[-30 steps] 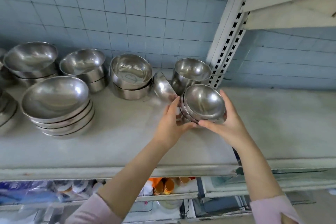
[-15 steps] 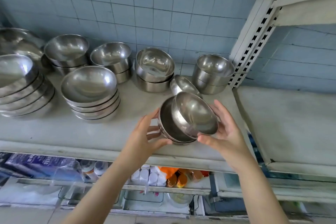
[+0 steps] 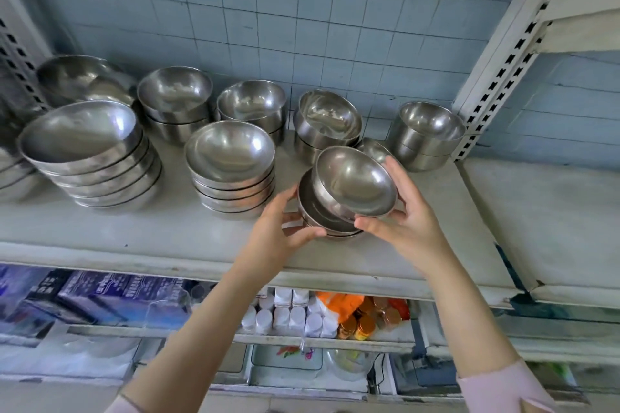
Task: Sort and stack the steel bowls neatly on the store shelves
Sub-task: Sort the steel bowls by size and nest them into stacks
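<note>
A small stack of steel bowls (image 3: 322,211) is held just above the white shelf (image 3: 167,231), between my two hands. My right hand (image 3: 406,225) grips the top bowl (image 3: 355,181), which is tilted and partly lifted out of the ones below. On the stack's left side my left hand (image 3: 278,235) holds the lower bowls. One loose small bowl (image 3: 372,149) lies tipped on the shelf just behind.
Several stacks of steel bowls stand on the shelf: a wide stack (image 3: 90,151) at left, a mid stack (image 3: 231,164), three stacks along the tiled wall, and a deep pair (image 3: 426,134) by the slotted upright (image 3: 496,70). Bottles and packets fill the shelf below.
The view has shifted left, showing more stacks. The held stack has moved left along the shelf, and the top bowl has tilted up out of the lower ones.
</note>
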`<state>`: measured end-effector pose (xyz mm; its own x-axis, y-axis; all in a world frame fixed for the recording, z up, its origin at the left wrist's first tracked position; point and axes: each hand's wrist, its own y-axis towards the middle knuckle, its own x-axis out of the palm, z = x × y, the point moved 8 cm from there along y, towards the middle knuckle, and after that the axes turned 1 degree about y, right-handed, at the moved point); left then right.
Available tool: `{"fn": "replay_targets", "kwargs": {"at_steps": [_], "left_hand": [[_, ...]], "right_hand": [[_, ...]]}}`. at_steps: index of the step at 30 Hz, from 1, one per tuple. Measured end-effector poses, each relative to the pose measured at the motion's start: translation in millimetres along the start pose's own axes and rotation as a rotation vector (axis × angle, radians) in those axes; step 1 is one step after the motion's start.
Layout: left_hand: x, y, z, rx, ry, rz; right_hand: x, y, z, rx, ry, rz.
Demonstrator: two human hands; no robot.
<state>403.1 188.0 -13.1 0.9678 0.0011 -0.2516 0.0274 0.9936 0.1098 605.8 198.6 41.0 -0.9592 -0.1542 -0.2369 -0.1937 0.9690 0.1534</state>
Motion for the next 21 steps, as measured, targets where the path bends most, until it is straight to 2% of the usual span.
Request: {"fn": "replay_targets", "kwargs": {"at_steps": [6, 21], "left_hand": [[0, 0, 5, 0.023, 0.084, 0.038], [1, -2, 2, 0.020, 0.120, 0.070]], "right_hand": [[9, 2, 0, -0.017, -0.205, -0.050], [-3, 7, 16, 0.007, -0.216, -0.121]]}}
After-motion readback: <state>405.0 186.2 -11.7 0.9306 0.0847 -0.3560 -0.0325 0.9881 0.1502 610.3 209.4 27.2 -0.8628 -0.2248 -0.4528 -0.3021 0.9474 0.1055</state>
